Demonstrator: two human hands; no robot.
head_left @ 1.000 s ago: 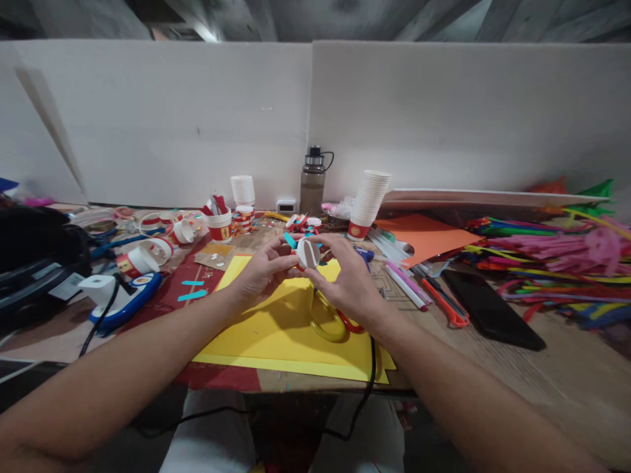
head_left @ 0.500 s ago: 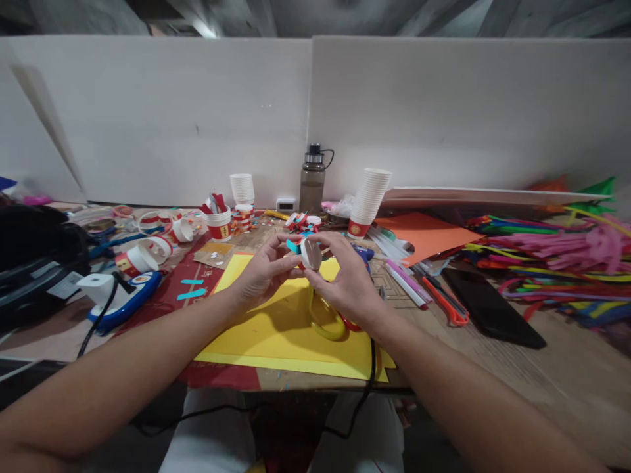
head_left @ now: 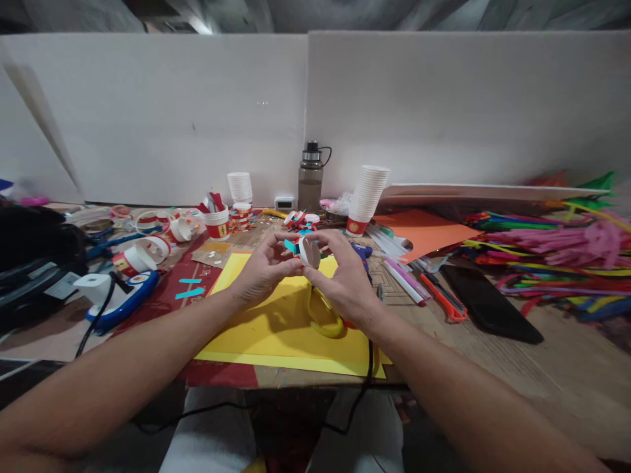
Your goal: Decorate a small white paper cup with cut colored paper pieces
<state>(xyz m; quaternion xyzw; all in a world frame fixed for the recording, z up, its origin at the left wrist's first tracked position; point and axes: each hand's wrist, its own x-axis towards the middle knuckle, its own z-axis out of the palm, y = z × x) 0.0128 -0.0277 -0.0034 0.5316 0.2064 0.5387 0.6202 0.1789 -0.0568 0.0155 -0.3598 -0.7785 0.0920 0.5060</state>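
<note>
Between both hands, above the yellow sheets (head_left: 266, 335), is a cut-off paper cup bottom (head_left: 309, 252), its round white face turned to the right. A turquoise strip (head_left: 291, 247) sticks out on its left side. The fingers of my left hand (head_left: 263, 270) are closed on the left of this piece. My right hand (head_left: 346, 279) grips its rim from the right with thumb and fingers. Under my right hand lies a yellow scissor-like handle (head_left: 329, 327), partly hidden. Two more turquoise strips (head_left: 189, 293) rest on the red cardboard to the left.
A stack of paper cups (head_left: 367, 200) and a water bottle (head_left: 310, 187) stand at the back. To the right lie markers (head_left: 405, 282), an orange cutter (head_left: 446, 301), a black phone (head_left: 490, 302) and pipe cleaners (head_left: 566, 246). A black cord (head_left: 369, 368) hangs over the front edge.
The view has shifted very slightly. Both hands still hold the cup bottom in nearly the same place, with its white face tilted a little differently.
</note>
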